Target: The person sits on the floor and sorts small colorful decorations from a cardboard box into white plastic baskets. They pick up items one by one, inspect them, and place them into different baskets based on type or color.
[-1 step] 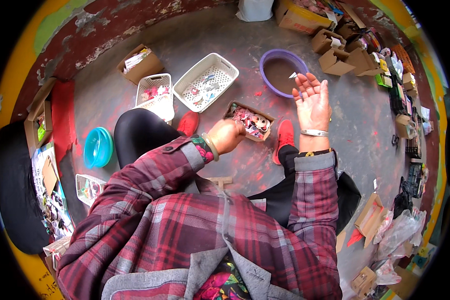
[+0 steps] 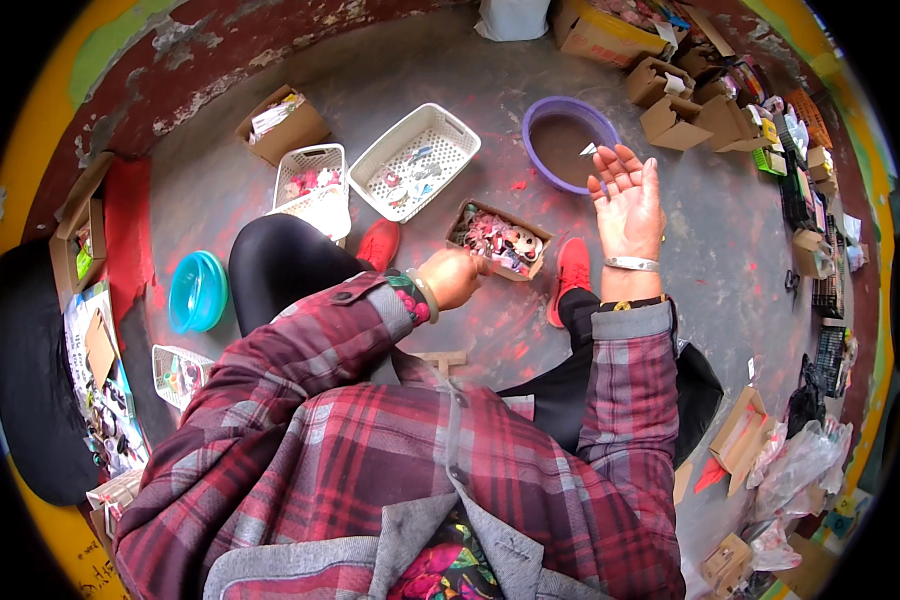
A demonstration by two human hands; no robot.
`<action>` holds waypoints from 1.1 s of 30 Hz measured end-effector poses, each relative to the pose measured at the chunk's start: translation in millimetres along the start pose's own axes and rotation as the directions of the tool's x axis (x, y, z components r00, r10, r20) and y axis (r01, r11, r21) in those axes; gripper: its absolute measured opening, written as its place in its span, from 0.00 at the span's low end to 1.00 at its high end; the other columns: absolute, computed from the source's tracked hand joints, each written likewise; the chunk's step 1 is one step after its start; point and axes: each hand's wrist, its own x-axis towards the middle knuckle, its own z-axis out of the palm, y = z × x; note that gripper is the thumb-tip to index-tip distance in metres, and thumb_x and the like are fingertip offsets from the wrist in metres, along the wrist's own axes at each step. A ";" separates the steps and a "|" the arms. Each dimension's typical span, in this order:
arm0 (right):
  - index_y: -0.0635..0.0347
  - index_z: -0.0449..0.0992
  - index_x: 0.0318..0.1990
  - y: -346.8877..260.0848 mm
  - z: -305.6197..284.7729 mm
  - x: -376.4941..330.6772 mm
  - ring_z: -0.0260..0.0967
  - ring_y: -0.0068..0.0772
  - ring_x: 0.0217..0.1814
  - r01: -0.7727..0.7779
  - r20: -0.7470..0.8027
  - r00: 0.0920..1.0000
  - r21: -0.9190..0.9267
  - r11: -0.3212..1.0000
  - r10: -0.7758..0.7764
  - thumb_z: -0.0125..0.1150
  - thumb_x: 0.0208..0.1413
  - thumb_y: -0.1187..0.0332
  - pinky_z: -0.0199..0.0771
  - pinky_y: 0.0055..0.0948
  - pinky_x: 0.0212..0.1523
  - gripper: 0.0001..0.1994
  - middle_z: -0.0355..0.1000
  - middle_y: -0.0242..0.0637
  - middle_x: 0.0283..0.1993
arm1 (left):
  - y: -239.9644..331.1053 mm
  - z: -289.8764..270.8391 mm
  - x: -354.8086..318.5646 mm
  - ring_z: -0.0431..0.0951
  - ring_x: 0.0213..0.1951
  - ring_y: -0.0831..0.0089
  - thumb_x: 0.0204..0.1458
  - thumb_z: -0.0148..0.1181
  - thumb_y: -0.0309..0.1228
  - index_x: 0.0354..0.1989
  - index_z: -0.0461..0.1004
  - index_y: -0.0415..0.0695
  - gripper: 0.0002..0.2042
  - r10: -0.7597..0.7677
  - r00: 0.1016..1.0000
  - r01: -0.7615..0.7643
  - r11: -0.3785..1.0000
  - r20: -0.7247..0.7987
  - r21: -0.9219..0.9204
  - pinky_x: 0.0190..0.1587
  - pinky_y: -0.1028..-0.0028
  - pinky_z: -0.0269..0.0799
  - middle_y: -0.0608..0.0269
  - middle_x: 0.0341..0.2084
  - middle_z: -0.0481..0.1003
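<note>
My left hand [image 2: 448, 278] is closed in front of me, its fingertips beside the near left side of a small cardboard box [image 2: 516, 273]. What those fingers hold, if anything, is hidden. Small pink, black and white pieces [image 2: 498, 236] fill the box. To the right, my right hand [image 2: 630, 218] is raised palm up, fingers stretched out. A small white pointed piece [image 2: 588, 150] shows by its fingertips, over the purple basin [image 2: 529, 150]; I cannot tell whether the hand touches it.
My red shoes [image 2: 572, 264] flank the box. A large white basket [image 2: 372, 172] with small pieces stands ahead, beside a smaller white basket [image 2: 312, 155]. Turquoise basins [image 2: 197, 292] are at left. Cardboard boxes [image 2: 670, 122] line the right wall, with clear plastic bags [image 2: 800, 468] nearer.
The whole view has shifted very slightly. My left hand sits a touch lower and further from the box's pieces; my right hand keeps its pose.
</note>
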 end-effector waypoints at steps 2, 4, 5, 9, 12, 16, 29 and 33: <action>0.61 0.67 0.45 3.6 1.9 0.0 0.63 0.30 0.50 -0.025 -0.012 1.000 -0.007 1.000 0.025 0.43 0.58 0.51 0.62 0.31 0.47 0.21 0.68 0.40 0.46 | -18.7 30.5 -1.8 0.72 0.43 0.55 0.42 0.56 0.28 0.35 0.75 0.42 0.10 -0.145 0.971 0.127 0.987 0.190 0.102 0.43 0.63 0.68 0.53 0.36 0.74; 0.61 0.68 0.45 5.5 3.7 0.8 0.63 0.30 0.50 -0.041 -0.026 0.999 -0.025 0.999 0.040 0.44 0.58 0.51 0.63 0.31 0.47 0.21 0.68 0.40 0.46 | -45.8 65.5 -1.1 0.72 0.44 0.55 0.43 0.54 0.28 0.38 0.74 0.42 0.12 -0.157 0.939 0.089 0.971 0.307 0.223 0.44 0.64 0.68 0.51 0.36 0.74; 0.61 0.68 0.45 6.8 1.8 1.7 0.63 0.30 0.50 -0.045 -0.039 0.998 -0.038 0.998 0.044 0.44 0.58 0.52 0.63 0.31 0.46 0.21 0.68 0.40 0.46 | -41.1 62.0 -0.7 0.72 0.44 0.55 0.43 0.53 0.27 0.40 0.73 0.42 0.14 -0.173 0.898 0.052 0.955 0.404 0.293 0.44 0.63 0.68 0.51 0.36 0.74; 0.61 0.68 0.44 11.2 0.4 5.4 0.64 0.31 0.49 -0.072 -0.053 0.996 -0.052 0.996 0.069 0.47 0.57 0.53 0.63 0.30 0.45 0.20 0.69 0.40 0.45 | -24.8 32.2 4.3 0.73 0.43 0.56 0.42 0.49 0.24 0.49 0.66 0.42 0.21 -0.222 0.796 -0.078 0.885 0.562 0.460 0.45 0.63 0.67 0.49 0.35 0.74; 0.61 0.69 0.43 14.2 -5.6 7.5 0.65 0.31 0.48 -0.096 -0.064 0.993 -0.025 0.995 0.095 0.49 0.56 0.54 0.64 0.29 0.43 0.19 0.69 0.40 0.44 | -12.4 17.3 -2.4 0.72 0.44 0.57 0.42 0.49 0.24 0.52 0.64 0.43 0.23 -0.243 0.832 0.052 0.930 0.500 0.364 0.47 0.61 0.66 0.51 0.34 0.74; 0.61 0.69 0.42 16.1 -4.8 8.6 0.65 0.30 0.48 -0.102 -0.056 0.993 -0.037 0.994 0.100 0.51 0.55 0.55 0.64 0.29 0.43 0.18 0.70 0.40 0.43 | -30.9 32.9 1.4 0.74 0.41 0.55 0.41 0.52 0.27 0.54 0.63 0.49 0.26 -0.047 0.892 -0.123 0.932 0.451 0.341 0.46 0.58 0.67 0.53 0.34 0.75; 0.62 0.71 0.40 19.7 -11.7 14.4 0.68 0.32 0.46 -0.174 -0.031 0.984 -0.033 0.984 0.173 0.53 0.55 0.59 0.67 0.28 0.39 0.14 0.72 0.42 0.42 | -9.4 -94.7 -13.7 0.74 0.29 0.52 0.45 0.55 0.39 0.29 0.76 0.42 0.13 0.046 0.999 -0.044 0.995 -0.018 0.091 0.35 0.62 0.70 0.49 0.23 0.74; 0.62 0.71 0.41 20.7 -4.6 15.0 0.69 0.33 0.46 -0.213 -0.004 0.977 -0.074 0.974 0.213 0.53 0.55 0.60 0.67 0.27 0.39 0.14 0.72 0.41 0.42 | -26.6 -195.7 -72.0 0.74 0.26 0.56 0.48 0.56 0.38 0.25 0.74 0.40 0.12 0.058 0.702 -0.146 0.987 -0.710 -0.064 0.29 0.65 0.69 0.52 0.19 0.72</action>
